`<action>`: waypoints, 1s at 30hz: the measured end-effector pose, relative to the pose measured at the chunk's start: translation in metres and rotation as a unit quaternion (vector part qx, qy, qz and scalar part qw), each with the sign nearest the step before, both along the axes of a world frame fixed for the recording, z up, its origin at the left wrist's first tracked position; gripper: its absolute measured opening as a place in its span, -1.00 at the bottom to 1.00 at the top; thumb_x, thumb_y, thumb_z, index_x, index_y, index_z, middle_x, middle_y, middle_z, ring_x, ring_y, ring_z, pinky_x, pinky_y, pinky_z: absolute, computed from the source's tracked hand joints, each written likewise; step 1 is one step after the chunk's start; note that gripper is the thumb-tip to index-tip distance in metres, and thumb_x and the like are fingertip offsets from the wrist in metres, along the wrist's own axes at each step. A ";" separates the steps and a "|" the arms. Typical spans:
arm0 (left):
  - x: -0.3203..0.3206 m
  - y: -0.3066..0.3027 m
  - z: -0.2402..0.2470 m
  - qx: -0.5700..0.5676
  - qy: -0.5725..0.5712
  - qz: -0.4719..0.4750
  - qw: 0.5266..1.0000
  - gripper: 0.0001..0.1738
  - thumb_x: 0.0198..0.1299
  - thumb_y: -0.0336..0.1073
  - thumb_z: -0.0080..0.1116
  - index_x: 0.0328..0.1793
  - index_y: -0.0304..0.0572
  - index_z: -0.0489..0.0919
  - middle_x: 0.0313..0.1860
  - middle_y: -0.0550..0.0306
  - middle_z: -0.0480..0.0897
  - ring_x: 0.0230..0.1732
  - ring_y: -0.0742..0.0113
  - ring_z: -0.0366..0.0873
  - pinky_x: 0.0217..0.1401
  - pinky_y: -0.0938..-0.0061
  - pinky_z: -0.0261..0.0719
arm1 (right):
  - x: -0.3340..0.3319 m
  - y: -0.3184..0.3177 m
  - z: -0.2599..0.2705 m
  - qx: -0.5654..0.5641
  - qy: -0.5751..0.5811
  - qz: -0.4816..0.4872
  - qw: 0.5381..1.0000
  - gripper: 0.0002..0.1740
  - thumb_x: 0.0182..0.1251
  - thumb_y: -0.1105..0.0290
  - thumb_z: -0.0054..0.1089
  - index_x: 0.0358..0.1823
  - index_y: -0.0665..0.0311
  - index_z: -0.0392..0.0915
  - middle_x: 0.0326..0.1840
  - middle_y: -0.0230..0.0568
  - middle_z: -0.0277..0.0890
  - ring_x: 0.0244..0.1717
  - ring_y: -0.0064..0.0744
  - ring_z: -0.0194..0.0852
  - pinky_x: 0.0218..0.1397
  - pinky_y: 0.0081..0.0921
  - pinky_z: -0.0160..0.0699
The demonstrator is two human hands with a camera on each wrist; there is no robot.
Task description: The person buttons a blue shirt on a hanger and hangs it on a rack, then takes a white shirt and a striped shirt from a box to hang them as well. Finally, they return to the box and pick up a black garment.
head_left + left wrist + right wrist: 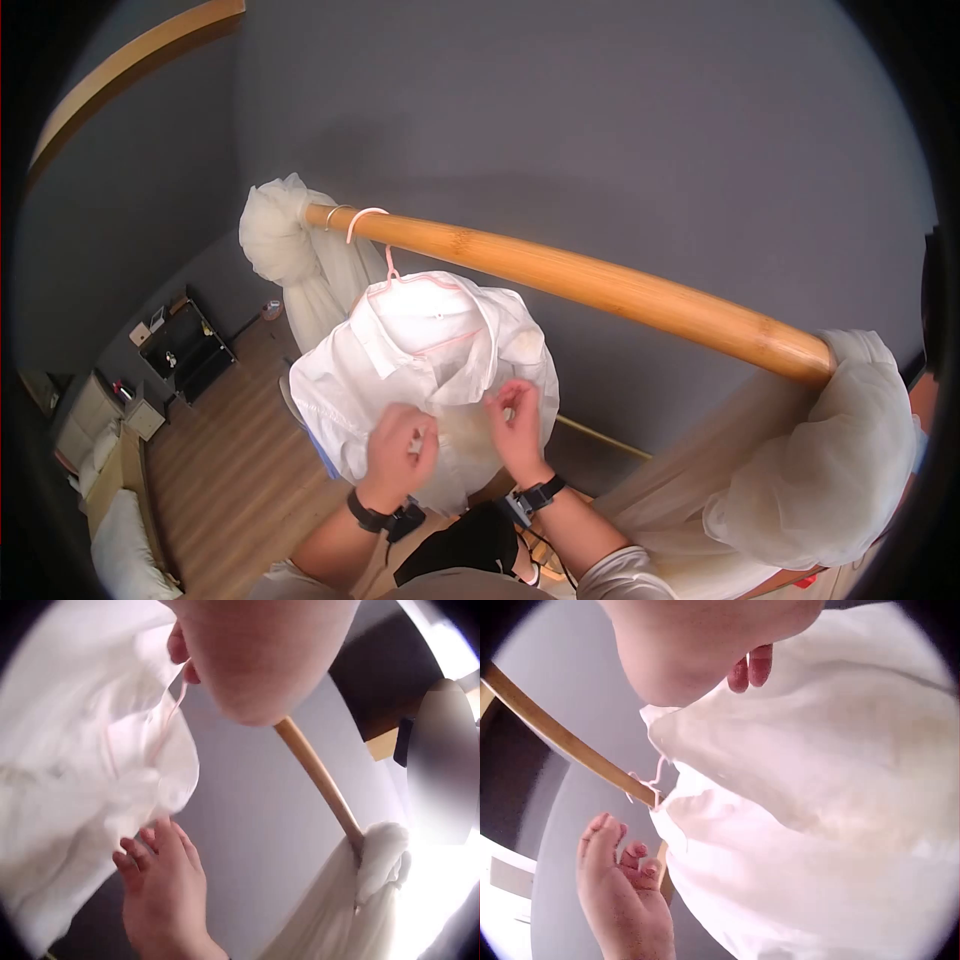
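A white collared shirt (pixel 420 340) hangs on a pink hanger (pixel 391 262) below a thick bamboo pole (pixel 600 285). My left hand (pixel 400 450), slightly blurred, is in front of the shirt's left half in the head view. Its fingers are loosely bent, and the right wrist view shows nothing in that left hand (pixel 622 896). At the other side of the collar opening, my right hand (pixel 516 425) pinches the shirt edge with thumb and index finger. In the left wrist view, the fingertips of this right hand (pixel 166 892) meet the collar's lower edge.
Sheer white curtains (pixel 800 480) are bunched around both ends of the pole. More hanger hooks (pixel 366 212) sit near its left end. Behind stands a dark grey wall (pixel 620 130). A bed (pixel 125 510) and a black shelf (pixel 190 350) are at the lower left.
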State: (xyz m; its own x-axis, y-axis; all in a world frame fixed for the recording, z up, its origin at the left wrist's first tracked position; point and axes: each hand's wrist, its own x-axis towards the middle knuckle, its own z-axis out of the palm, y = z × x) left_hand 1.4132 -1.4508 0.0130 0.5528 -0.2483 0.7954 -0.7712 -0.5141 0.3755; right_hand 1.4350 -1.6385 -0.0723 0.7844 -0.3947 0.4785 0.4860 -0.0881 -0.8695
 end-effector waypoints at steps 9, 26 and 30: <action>0.047 -0.004 -0.024 0.012 0.104 0.121 0.987 -0.77 0.30 -0.31 0.39 -0.02 -0.18 0.59 -0.30 0.05 0.58 -0.48 0.13 0.55 -0.41 0.28 0.50 | 0.039 0.053 -0.005 -0.019 -0.004 -0.068 0.998 -0.51 0.41 0.35 0.42 0.21 0.47 0.45 -0.03 0.03 0.62 -0.03 -0.18 0.63 0.05 -0.34 0.61; 0.107 -0.007 -0.034 -0.007 0.055 0.257 0.965 -0.30 0.12 -0.23 0.47 0.28 -0.47 0.41 -0.04 -0.34 0.66 -0.02 -0.36 0.66 0.02 -0.04 0.63 | 0.016 0.052 -0.015 0.038 0.046 0.088 0.994 -0.77 0.54 0.43 0.29 0.07 0.44 0.65 -0.14 -0.26 0.74 -0.15 -0.58 0.62 -0.05 -0.49 0.60; 0.117 -0.017 -0.040 -0.013 0.076 0.316 0.946 -0.26 0.15 -0.28 0.43 0.36 -0.53 0.36 0.10 -0.41 0.62 0.13 -0.43 0.59 0.16 -0.06 0.60 | 0.009 0.058 -0.007 0.022 0.046 0.107 0.993 -0.77 0.54 0.42 0.29 0.06 0.45 0.65 -0.12 -0.25 0.74 -0.13 -0.58 0.63 -0.05 -0.49 0.60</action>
